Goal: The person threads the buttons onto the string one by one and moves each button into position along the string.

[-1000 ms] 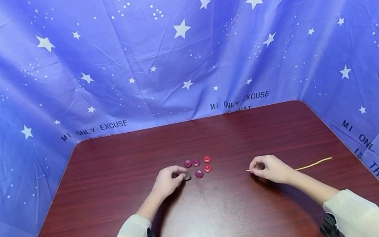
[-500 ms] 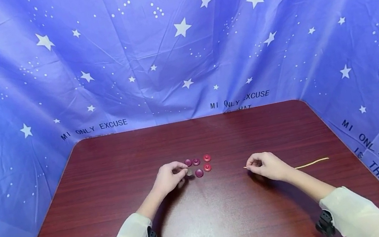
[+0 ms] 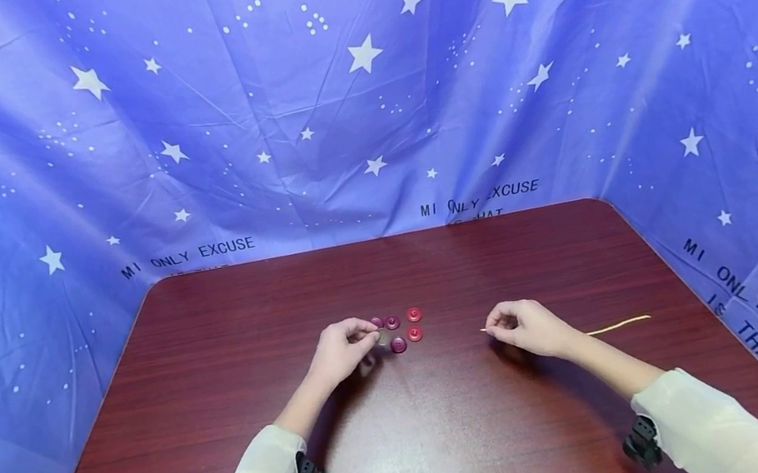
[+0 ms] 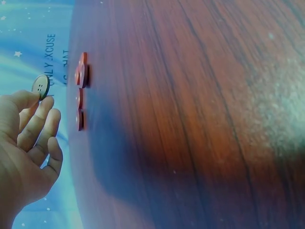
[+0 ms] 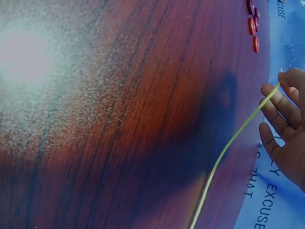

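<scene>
My left hand pinches a dark button between thumb and forefinger; four small holes show in its face in the left wrist view. The button is held up on edge, off the table. Beside it on the table lie maroon buttons and two red buttons, one maroon partly covered by my fingers in the head view. To the right, my right hand pinches a yellow cord near one end, a short tip sticking out past the fingertips. From there the cord trails down to the table behind the wrist.
The dark red wooden table stretches out on all sides of the hands, with a bright glare patch near its front. Blue star-printed curtains hang behind it and along both sides.
My left hand has lifted the dark button from the table and moved slightly right and away. My right hand has moved a little left and away, drawing the yellow cord along.
</scene>
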`<state>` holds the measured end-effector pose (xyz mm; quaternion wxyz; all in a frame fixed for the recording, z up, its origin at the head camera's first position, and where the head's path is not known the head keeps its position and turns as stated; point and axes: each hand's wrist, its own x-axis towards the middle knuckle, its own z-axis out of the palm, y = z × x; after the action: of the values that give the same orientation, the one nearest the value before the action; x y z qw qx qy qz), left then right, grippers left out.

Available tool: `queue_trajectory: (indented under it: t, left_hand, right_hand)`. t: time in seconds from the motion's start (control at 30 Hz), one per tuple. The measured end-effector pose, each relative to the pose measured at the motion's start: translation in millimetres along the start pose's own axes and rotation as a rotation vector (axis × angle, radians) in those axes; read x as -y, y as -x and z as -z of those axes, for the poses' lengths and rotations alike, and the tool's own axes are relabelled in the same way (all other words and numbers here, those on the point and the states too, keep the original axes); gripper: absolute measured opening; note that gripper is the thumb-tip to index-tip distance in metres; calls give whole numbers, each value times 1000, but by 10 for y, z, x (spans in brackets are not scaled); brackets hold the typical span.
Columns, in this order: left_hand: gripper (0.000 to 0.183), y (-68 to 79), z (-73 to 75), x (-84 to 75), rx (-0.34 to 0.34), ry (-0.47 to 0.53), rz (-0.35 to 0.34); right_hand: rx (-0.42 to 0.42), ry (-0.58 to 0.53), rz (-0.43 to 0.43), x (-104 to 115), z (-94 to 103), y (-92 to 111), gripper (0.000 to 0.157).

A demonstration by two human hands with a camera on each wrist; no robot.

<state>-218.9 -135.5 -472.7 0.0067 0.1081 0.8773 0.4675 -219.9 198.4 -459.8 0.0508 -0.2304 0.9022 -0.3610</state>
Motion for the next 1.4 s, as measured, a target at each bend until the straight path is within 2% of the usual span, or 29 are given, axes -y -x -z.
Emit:
queue_trajectory:
  t: [0.27, 0.67, 1.0, 1.4]
  left_hand:
    - [8, -8, -15, -52, -15, -8, -21]
    - [7, -23, -51, -106, -16, 8, -19]
    - [6, -34, -86, -152, -18, 31, 30]
    - [8, -31, -133, -190, -44, 58, 41]
  right_hand:
    - [-21, 5, 21, 38, 2, -37, 4]
    - [-9, -3, 10, 91, -24, -100, 6]
    - [-17, -38, 33, 149, -63, -155, 5]
    - [-33, -33, 71, 216, -142, -226, 5]
